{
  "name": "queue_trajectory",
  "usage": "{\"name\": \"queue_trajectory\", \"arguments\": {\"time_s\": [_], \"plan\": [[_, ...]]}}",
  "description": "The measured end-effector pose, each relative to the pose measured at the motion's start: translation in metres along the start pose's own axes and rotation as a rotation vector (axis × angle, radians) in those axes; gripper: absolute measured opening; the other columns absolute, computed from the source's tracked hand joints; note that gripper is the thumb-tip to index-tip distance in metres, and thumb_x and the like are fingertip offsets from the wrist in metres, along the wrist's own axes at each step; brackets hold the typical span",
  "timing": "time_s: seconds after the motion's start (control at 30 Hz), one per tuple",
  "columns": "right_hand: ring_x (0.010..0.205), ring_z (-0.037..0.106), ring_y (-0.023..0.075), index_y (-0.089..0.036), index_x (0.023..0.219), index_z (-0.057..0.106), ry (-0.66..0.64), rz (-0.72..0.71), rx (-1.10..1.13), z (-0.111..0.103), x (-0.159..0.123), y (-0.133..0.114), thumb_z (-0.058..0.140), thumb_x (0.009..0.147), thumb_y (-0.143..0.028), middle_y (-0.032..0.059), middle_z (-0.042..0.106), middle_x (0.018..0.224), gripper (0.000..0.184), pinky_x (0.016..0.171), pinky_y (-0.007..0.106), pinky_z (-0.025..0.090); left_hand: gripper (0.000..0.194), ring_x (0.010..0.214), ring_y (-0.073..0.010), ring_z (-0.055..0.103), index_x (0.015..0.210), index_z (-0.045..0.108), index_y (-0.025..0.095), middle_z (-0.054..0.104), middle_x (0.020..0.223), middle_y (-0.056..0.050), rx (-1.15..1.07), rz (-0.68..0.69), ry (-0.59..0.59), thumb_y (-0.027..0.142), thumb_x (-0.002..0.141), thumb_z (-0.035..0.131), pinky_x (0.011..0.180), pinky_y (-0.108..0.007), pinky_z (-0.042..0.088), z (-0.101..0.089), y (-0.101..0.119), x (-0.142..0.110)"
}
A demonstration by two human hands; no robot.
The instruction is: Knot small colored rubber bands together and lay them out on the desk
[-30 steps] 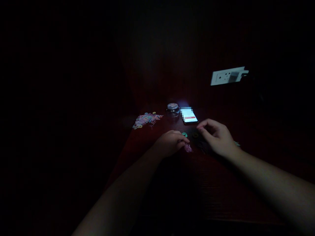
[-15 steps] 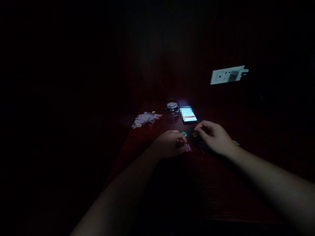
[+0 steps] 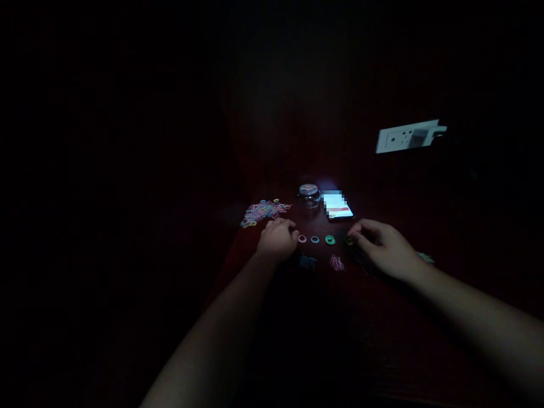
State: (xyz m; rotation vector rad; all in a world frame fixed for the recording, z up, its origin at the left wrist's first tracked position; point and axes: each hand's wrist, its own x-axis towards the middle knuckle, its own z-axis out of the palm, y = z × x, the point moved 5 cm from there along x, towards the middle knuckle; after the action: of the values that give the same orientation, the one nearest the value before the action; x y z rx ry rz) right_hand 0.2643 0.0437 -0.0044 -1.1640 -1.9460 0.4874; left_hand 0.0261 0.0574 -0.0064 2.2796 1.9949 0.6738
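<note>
Flanking jar [image 3: 309, 198]: phone [image 3: 340, 205], band pile [image 3: 264, 211]; right grip [image 3: 385, 247] pinched, left grip [image 3: 277, 239] half-curled; holds unclear

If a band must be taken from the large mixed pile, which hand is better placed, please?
Probably the left hand: it is close to the large mixed pile, while the right hand is farther away, at the yellow ring.

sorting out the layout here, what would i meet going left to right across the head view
Mixed band pile, pink ring, light blue ring, green ring, right hand, pale band bunch.
</note>
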Motion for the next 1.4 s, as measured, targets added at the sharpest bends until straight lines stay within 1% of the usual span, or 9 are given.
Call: {"name": "queue_trajectory", "arguments": {"time_s": [0.1,0.2,0.37,0.57,0.73,0.87,1.03,1.23,1.4], "plan": [[0.057,0.058,0.0161,-0.021,0.080,0.062,-0.012,0.003,0.003,0.001,0.000,-0.001,0.053,0.085,-0.032,0.0010,0.066,0.069,0.015,0.053,0.028,0.046,0.049,0.133,-0.0357,0.039,0.128,0.055,0.018,0.045,0.146,-0.016,0.096,-0.221,-0.089,0.045,0.088,0.049,0.105,-0.051,0.036,0.006,-0.030,0.004],[0.056,0.058,0.0162,-0.021,0.080,0.062,-0.021,0.023,0.012,0.002,-0.001,-0.001,0.053,0.085,-0.034,0.0006,0.065,0.068,0.016,0.053,0.029,0.045,0.050,0.136,-0.0372,0.035,0.131,0.053,0.019,0.042,0.149,-0.015,0.124,-0.256,-0.151,0.045,0.089,0.045,0.105,-0.054,0.035,0.011,-0.039,0.005],[0.057,0.058,0.0164,-0.021,0.081,0.062,-0.021,0.015,0.023,0.001,-0.001,-0.001,0.053,0.085,-0.034,0.0011,0.066,0.070,0.016,0.057,0.030,0.047,0.042,0.127,-0.0346,0.047,0.121,0.060,0.017,0.057,0.134,-0.015,0.098,-0.230,-0.105,0.039,0.086,0.052,0.101,-0.049,0.041,0.008,-0.038,0.007],[0.054,0.056,0.0157,-0.021,0.081,0.061,-0.023,0.020,0.040,0.002,-0.001,0.000,0.053,0.086,-0.034,0.0007,0.064,0.068,0.016,0.051,0.028,0.043,0.025,0.104,-0.0238,0.063,0.104,0.070,0.020,0.070,0.114,-0.010,0.012,-0.200,-0.076,0.025,0.081,0.060,0.094,-0.035,0.047,0.000,-0.041,0.009],[0.056,0.057,0.0165,-0.021,0.082,0.061,-0.049,0.058,0.047,0.003,-0.002,0.001,0.052,0.086,-0.037,0.0010,0.064,0.068,0.019,0.052,0.028,0.043,0.015,0.086,-0.0198,0.067,0.086,0.071,0.020,0.074,0.095,-0.006,-0.102,-0.197,-0.029,0.018,0.080,0.058,0.083,-0.031,0.050,-0.002,-0.048,0.010],[0.059,0.058,0.0165,-0.021,0.083,0.061,-0.062,0.054,0.029,0.004,-0.001,0.002,0.051,0.087,-0.038,0.0017,0.064,0.071,0.020,0.055,0.028,0.044,0.008,0.078,-0.0176,0.068,0.086,0.067,0.017,0.074,0.088,-0.006,-0.219,-0.191,0.036,0.017,0.079,0.061,0.074,-0.028,0.052,0.002,-0.051,0.013],[0.060,0.057,0.0168,-0.020,0.082,0.061,-0.067,0.029,0.050,0.006,-0.001,-0.001,0.051,0.086,-0.037,0.0027,0.064,0.072,0.020,0.055,0.029,0.044,0.009,0.081,-0.0110,0.070,0.091,0.059,0.016,0.074,0.092,-0.004,-0.418,-0.063,0.084,0.012,0.082,0.060,0.073,-0.020,0.054,0.005,-0.031,0.016],[0.061,0.054,0.0157,-0.019,0.081,0.063,-0.089,-0.042,0.042,0.007,-0.004,-0.016,0.056,0.083,-0.034,0.0027,0.062,0.071,0.017,0.054,0.027,0.043,0.007,0.078,-0.0132,0.071,0.086,0.060,0.018,0.074,0.088,-0.002,-0.614,0.266,0.169,0.022,0.083,0.065,0.071,-0.025,0.056,-0.009,0.025,-0.003],[0.060,0.051,0.0138,-0.018,0.086,0.064,-0.064,-0.082,0.084,0.008,-0.006,-0.024,0.061,0.081,-0.031,0.0012,0.059,0.071,0.014,0.053,0.026,0.041,0.006,0.083,-0.0133,0.071,0.086,0.062,0.020,0.075,0.092,-0.001,-0.633,0.413,0.165,0.020,0.082,0.067,0.073,-0.025,0.058,-0.017,0.059,-0.021]]}}
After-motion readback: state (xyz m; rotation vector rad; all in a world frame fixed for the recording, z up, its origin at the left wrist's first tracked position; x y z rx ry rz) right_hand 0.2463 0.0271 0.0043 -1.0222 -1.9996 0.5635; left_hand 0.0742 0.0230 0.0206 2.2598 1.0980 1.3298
